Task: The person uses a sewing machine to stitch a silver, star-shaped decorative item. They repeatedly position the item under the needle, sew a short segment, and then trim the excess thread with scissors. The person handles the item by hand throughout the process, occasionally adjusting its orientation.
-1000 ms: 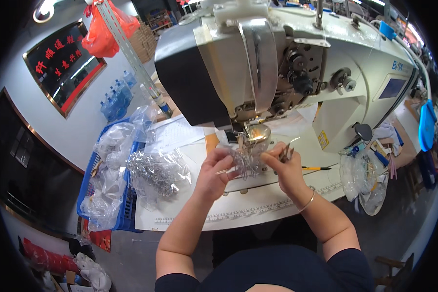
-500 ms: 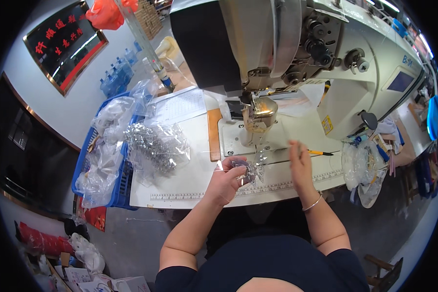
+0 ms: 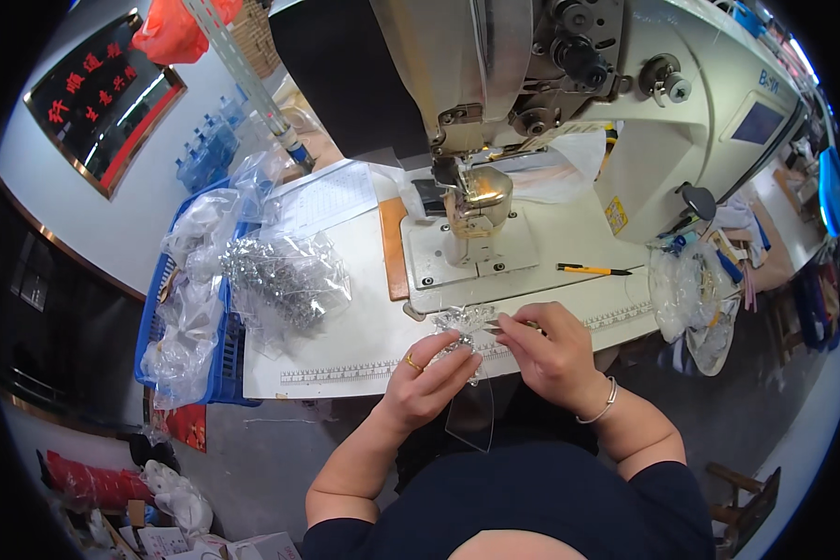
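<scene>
My left hand (image 3: 427,375) pinches a small silvery sparkling piece (image 3: 459,325) just over the front edge of the white table (image 3: 345,347). A clear plastic strip (image 3: 471,418) hangs down from the piece toward my lap. My right hand (image 3: 553,353) is closed on a thin metal tool (image 3: 497,325) whose tip touches the piece from the right. Both hands are well in front of the sewing machine (image 3: 569,84) and its metal post (image 3: 476,201).
A clear bag of silvery pieces (image 3: 285,280) lies at the table's left, beside a blue basket (image 3: 217,369) stuffed with plastic bags. A printed sheet (image 3: 322,196) lies behind it. A yellow-and-black pen (image 3: 593,271) rests on the machine bed. More plastic bags (image 3: 691,303) hang at the right.
Both hands have drawn back from the machine's post to the table's front edge, bringing the silvery piece along. The right hand has closed in on the piece.
</scene>
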`<state>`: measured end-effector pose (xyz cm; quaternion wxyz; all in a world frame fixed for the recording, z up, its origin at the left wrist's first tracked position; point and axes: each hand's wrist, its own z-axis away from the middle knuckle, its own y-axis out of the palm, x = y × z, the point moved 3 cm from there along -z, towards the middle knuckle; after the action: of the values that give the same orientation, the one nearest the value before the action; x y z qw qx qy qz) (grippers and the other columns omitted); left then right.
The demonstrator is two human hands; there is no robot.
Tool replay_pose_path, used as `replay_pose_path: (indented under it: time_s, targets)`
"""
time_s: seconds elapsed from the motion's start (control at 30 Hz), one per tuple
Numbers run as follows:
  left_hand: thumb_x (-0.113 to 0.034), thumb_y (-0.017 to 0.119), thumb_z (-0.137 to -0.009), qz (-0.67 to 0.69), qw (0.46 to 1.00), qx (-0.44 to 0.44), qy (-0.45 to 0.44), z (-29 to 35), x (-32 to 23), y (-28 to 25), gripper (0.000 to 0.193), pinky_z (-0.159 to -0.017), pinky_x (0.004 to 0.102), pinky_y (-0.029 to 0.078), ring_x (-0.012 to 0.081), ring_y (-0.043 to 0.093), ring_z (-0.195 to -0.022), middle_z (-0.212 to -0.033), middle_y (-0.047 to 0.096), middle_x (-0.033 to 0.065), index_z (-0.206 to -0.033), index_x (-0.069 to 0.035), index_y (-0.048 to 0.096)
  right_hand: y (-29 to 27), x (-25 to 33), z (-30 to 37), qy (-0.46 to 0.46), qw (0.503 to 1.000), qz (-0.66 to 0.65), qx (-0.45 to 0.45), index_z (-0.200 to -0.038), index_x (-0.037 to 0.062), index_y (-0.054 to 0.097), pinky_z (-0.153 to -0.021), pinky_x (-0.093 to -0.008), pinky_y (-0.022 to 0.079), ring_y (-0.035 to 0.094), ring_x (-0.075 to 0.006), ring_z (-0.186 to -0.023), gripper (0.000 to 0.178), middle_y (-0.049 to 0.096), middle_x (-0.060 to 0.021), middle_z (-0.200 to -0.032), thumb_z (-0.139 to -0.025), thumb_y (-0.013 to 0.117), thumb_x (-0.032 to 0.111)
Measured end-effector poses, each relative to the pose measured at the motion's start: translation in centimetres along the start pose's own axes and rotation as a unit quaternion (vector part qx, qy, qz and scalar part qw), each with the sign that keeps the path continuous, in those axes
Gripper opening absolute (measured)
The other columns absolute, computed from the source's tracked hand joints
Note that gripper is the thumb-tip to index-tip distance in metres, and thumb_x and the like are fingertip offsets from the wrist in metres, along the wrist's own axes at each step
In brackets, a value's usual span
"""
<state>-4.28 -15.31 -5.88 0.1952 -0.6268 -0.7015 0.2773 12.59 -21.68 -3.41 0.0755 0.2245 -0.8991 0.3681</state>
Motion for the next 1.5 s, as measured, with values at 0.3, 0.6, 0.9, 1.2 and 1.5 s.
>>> replay_pose_path:
  time_s: [0.3,0.6,0.9,1.2,1.5]
  targets:
    - [-0.002,0.072,-0.062,-0.008,0.998,-0.027,0.061,0.0,-0.2,0.4,0.021,-0.075,0.034,0.053,0.0263,0.058,-0.098,-0.099,0.059,0.0051,-0.083,-0.005,0.069,1.4,0.3,-0.1,0.009,0.998,-0.028,0.048,-0.091,0.0061,0.062,-0.063,-0.0301,0.046,0.057,-0.0202,-0.076,0.021,0.056,-0.004,-0.085,-0.07,0.068,0.007]
    - [-0.003,0.073,-0.065,-0.004,0.995,-0.038,0.088,0.5,-0.1,0.8,0.019,-0.074,0.0357,0.054,0.0262,0.057,-0.1,-0.101,0.058,0.0052,-0.082,-0.006,0.068,1.6,0.1,0.0,0.025,0.998,-0.042,0.048,-0.089,0.0068,0.062,-0.062,-0.0296,0.047,0.058,-0.0203,-0.072,0.02,0.057,-0.0042,-0.085,-0.07,0.067,0.005]
    - [-0.002,0.07,-0.067,-0.013,0.996,-0.04,0.077,0.6,-0.1,1.0,0.019,-0.076,0.0331,0.054,0.024,0.057,-0.1,-0.102,0.055,0.0047,-0.085,-0.006,0.068,1.8,-0.3,0.4,0.016,0.997,-0.064,0.03,-0.091,0.0056,0.062,-0.06,-0.0304,0.048,0.059,-0.0205,-0.074,0.022,0.057,-0.0051,-0.084,-0.071,0.069,0.004]
    - [0.003,0.066,-0.066,-0.001,0.993,-0.117,-0.018,1.0,0.0,1.4,0.022,-0.077,0.032,0.053,0.0259,0.059,-0.095,-0.105,0.057,0.0079,-0.088,-0.003,0.066,4.4,-2.9,3.5,0.423,0.742,-0.483,0.192,-0.103,0.001,0.062,-0.066,-0.0224,0.043,0.05,-0.005,-0.073,0.026,0.059,-0.0007,-0.08,-0.08,0.068,0.011]
    - [-0.02,0.072,-0.073,0.609,0.618,-0.204,-0.453,4.7,1.1,2.3,0.073,-0.107,0.0415,0.026,0.0254,0.035,-0.127,-0.13,0.041,0.015,-0.13,0.004,0.033,3.6,-3.8,0.2,0.259,0.772,-0.498,0.297,-0.106,0.0012,0.063,-0.073,-0.0238,0.045,0.056,-0.0085,-0.078,0.03,0.064,-0.0037,-0.084,-0.078,0.069,0.011]
